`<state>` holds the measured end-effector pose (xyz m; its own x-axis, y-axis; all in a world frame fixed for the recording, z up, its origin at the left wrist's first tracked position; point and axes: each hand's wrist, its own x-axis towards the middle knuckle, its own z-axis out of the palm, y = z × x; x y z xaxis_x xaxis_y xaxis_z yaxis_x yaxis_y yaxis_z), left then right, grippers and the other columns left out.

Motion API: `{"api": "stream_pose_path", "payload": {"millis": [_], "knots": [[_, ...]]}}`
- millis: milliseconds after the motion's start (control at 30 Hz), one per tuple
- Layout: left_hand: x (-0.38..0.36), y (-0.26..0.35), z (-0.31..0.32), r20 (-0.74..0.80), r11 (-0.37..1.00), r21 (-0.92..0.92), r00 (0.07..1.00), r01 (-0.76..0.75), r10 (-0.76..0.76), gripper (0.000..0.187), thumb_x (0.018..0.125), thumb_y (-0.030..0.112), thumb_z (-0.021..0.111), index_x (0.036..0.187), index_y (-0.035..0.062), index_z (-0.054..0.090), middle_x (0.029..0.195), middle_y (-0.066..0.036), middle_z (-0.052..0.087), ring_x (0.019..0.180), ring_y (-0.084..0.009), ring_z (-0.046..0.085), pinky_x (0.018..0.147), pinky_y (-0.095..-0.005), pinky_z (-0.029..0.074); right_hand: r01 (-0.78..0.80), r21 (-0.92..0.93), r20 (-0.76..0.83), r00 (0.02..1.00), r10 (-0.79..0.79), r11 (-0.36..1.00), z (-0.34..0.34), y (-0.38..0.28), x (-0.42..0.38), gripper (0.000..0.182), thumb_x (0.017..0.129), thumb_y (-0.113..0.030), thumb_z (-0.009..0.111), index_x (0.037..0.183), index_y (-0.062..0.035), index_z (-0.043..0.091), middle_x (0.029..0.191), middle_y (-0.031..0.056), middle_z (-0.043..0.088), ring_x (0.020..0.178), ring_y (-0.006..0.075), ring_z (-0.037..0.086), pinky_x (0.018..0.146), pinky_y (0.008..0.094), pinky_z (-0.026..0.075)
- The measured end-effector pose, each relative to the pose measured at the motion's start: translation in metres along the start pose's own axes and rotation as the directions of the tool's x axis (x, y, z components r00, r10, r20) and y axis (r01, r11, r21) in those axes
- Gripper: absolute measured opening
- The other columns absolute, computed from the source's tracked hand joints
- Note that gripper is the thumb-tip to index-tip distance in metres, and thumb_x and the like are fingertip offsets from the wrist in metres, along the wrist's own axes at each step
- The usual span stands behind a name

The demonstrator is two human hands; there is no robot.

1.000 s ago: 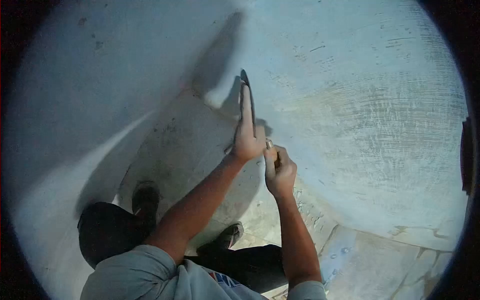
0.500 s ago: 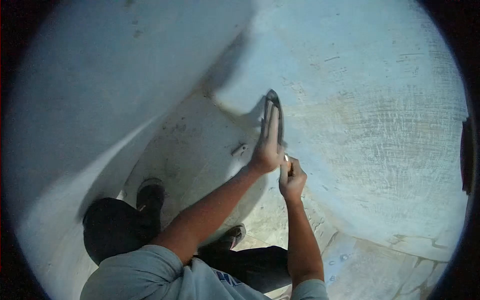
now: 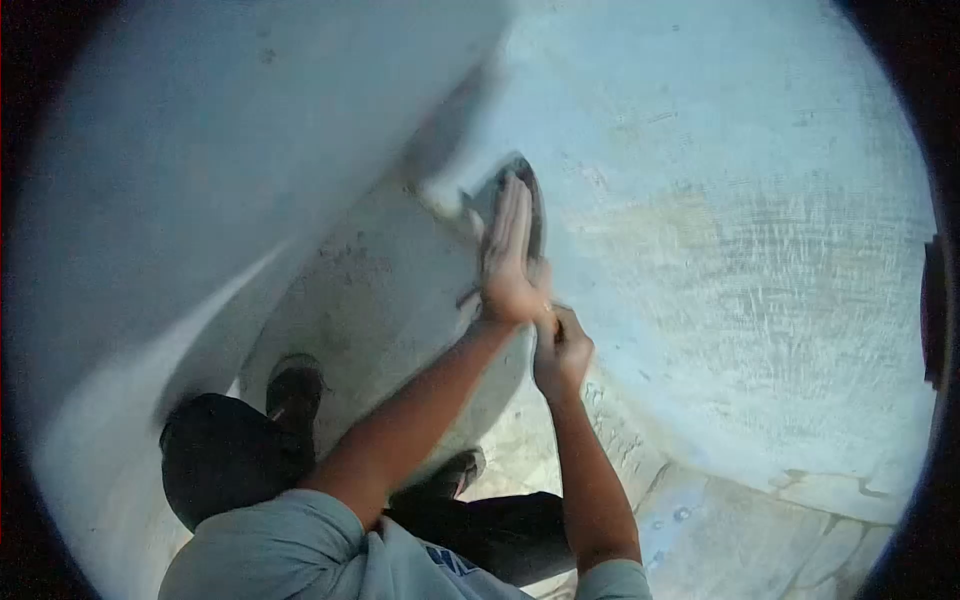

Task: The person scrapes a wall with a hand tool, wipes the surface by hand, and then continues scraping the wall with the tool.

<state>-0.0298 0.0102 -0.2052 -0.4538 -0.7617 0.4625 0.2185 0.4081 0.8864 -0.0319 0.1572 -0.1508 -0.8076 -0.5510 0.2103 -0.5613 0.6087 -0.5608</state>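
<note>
A dark, narrow trowel (image 3: pixel 537 215) lies against the pale plastered wall (image 3: pixel 690 330), its pointed tip up and slightly left. My left hand (image 3: pixel 510 270) is pressed flat along the blade, fingers stretched out and covering much of it. Just below, my right hand (image 3: pixel 563 355) is closed around what appears to be the handle, mostly hidden in the fist. Both hands are close together near the corner, and motion blurs them somewhat.
Another smooth wall (image 3: pixel 250 130) curves up on the left. Between the walls runs a stained floor (image 3: pixel 350 290), with my dark shoe (image 3: pixel 295 385) on it. Rough material (image 3: pixel 620 430) lies along the right wall's foot, beside cracked paving (image 3: pixel 760 530).
Both hands and the trowel have shifted left and a little up along the wall. The hold is the same.
</note>
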Motion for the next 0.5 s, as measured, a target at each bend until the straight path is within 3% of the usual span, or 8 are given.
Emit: {"api": "stream_pose_path", "payload": {"millis": [33, 100, 167, 233, 333, 367, 400, 500], "knots": [[0.013, -0.006, -0.015, 0.033, 0.988, -0.154, 0.999, 0.029, -0.024, 0.101, 0.079, 0.002, 0.063, 0.17, -0.0069, 0.021, 0.178, -0.03, 0.019, 0.167, -0.0451, 0.018, 0.13, -0.0706, 0.006, -0.051, -0.025, 0.011, 0.999, 0.051, 0.998, -0.002, -0.006, -0.004, 0.02, 0.103, -0.019, 0.073, 0.11, 0.0002, 0.074, 0.078, 0.0198, 0.068, 0.066, 0.0228, 0.064, 0.068, 0.0358, 0.054], [0.011, 0.0, -0.009, 0.054, 0.986, -0.159, 0.997, 0.059, -0.051, 0.105, 0.077, 0.002, 0.065, 0.171, -0.0054, 0.019, 0.179, -0.03, 0.017, 0.167, -0.0469, 0.015, 0.13, -0.0709, 0.007, -0.125, -0.057, 0.024, 0.992, 0.126, 0.991, 0.0, -0.012, -0.003, 0.021, 0.102, -0.019, 0.074, 0.111, 0.0002, 0.074, 0.081, 0.0231, 0.069, 0.066, 0.0263, 0.065, 0.069, 0.0367, 0.055], [-0.009, 0.017, 0.008, 0.1, 0.993, -0.072, 0.991, 0.095, -0.087, 0.106, 0.077, 0.004, 0.067, 0.172, -0.0043, 0.019, 0.18, -0.029, 0.015, 0.166, -0.0491, 0.013, 0.129, -0.0731, 0.007, -0.123, 0.095, 0.015, 0.992, 0.123, 0.988, -0.006, 0.034, -0.012, 0.02, 0.105, -0.019, 0.073, 0.105, 0.0011, 0.074, 0.074, 0.0075, 0.069, 0.066, 0.0122, 0.057, 0.065, 0.0305, 0.051], [-0.024, 0.035, 0.021, 0.178, 0.988, 0.018, 0.972, 0.151, -0.152, 0.107, 0.074, 0.004, 0.069, 0.171, -0.0037, 0.023, 0.18, -0.028, 0.017, 0.166, -0.0495, 0.014, 0.127, -0.0769, 0.006, -0.248, 0.213, 0.113, 0.967, 0.228, 0.945, -0.018, 0.061, -0.016, 0.019, 0.106, -0.017, 0.071, 0.103, 0.0021, 0.073, 0.077, 0.0001, 0.068, 0.071, 0.008, 0.055, 0.066, 0.028, 0.049], [-0.001, 0.009, 0.01, -0.002, 0.995, 0.086, 0.998, 0.058, -0.058, 0.099, 0.076, 0.004, 0.067, 0.168, -0.005, 0.031, 0.178, -0.027, 0.025, 0.165, -0.0501, 0.018, 0.128, -0.0748, 0.007, -0.097, 0.203, 0.057, 0.995, 0.087, 0.974, 0.004, 0.023, 0.001, 0.021, 0.106, -0.017, 0.072, 0.101, 0.0035, 0.073, 0.074, -0.0023, 0.061, 0.068, 0.0056, 0.05, 0.061, 0.0259, 0.043], [0.015, 0.0, -0.003, 0.001, 0.995, 0.079, 0.998, 0.063, -0.064, 0.103, 0.076, 0.005, 0.069, 0.17, -0.0048, 0.028, 0.179, -0.027, 0.023, 0.166, -0.0499, 0.017, 0.128, -0.0732, 0.009, -0.09, 0.121, 0.035, 0.996, 0.086, 0.989, 0.005, -0.012, 0.013, 0.022, 0.105, -0.018, 0.072, 0.101, 0.0038, 0.073, 0.073, -0.003, 0.059, 0.068, 0.0051, 0.049, 0.061, 0.0258, 0.042], [0.023, 0.003, -0.012, 0.026, 0.996, 0.038, 0.996, 0.08, -0.081, 0.104, 0.077, 0.007, 0.07, 0.17, -0.0051, 0.025, 0.179, -0.027, 0.022, 0.165, -0.0507, 0.017, 0.129, -0.0718, 0.011, -0.264, 0.17, 0.132, 0.961, 0.243, 0.949, 0.003, -0.025, 0.018, 0.023, 0.105, -0.018, 0.073, 0.102, 0.004, 0.074, 0.073, -0.0044, 0.057, 0.07, 0.0049, 0.048, 0.062, 0.0257, 0.042], [0.014, 0.012, -0.003, 0.072, 0.998, -0.01, 0.996, 0.056, -0.056, 0.108, 0.08, 0.012, 0.075, 0.172, -0.0049, 0.02, 0.178, -0.031, 0.017, 0.164, -0.0546, 0.014, 0.131, -0.0668, 0.013, -0.194, 0.216, 0.127, 0.977, 0.169, 0.957, -0.009, 0.008, 0.011, 0.021, 0.107, -0.017, 0.07, 0.106, 0.0035, 0.075, 0.079, -0.0055, 0.06, 0.072, 0.0046, 0.047, 0.063, 0.0246, 0.04]]}}
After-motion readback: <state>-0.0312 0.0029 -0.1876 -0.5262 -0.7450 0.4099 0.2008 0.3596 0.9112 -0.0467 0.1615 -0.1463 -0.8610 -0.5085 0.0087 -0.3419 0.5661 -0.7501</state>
